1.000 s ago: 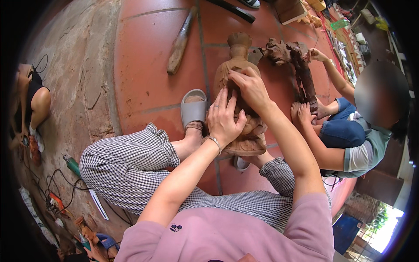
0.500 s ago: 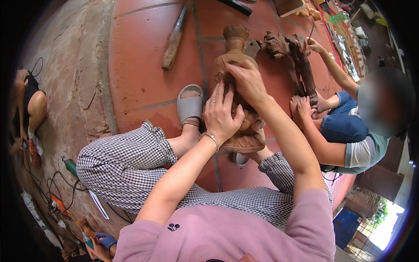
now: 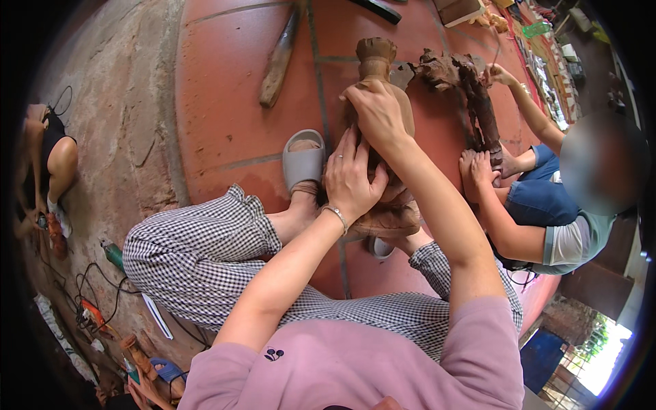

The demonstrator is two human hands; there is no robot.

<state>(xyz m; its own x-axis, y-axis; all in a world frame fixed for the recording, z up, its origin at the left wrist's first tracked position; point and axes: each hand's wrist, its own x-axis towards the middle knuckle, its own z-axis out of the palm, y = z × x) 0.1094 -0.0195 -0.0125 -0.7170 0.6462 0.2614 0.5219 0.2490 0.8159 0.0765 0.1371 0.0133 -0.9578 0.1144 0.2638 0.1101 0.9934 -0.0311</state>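
Observation:
A brown carved wooden figure (image 3: pixel 375 58) with a flared top, narrow neck and broad base lies on the floor between my feet, its top pointing away from me. My left hand (image 3: pixel 353 179) rests on its middle, fingers stretched out along the wood and thumb apart. Farther up, my right hand (image 3: pixel 377 115) presses on the part just below the neck, fingers bent and close together. Whatever may be under those fingers is hidden. Both hands and forearms cover much of the carving's front.
A wooden-handled tool (image 3: pixel 279 72) lies on the red tiles (image 3: pixel 225 89) at the far left. To the right, a seated person (image 3: pixel 533 225) holds a dark, rough piece of wood (image 3: pixel 480 102). Cables (image 3: pixel 89 287) and a green power tool (image 3: pixel 113 254) lie at left.
My right hand has shifted slightly up the figure toward its neck, with the fingers more curled. My left hand stays at the same place on the wood.

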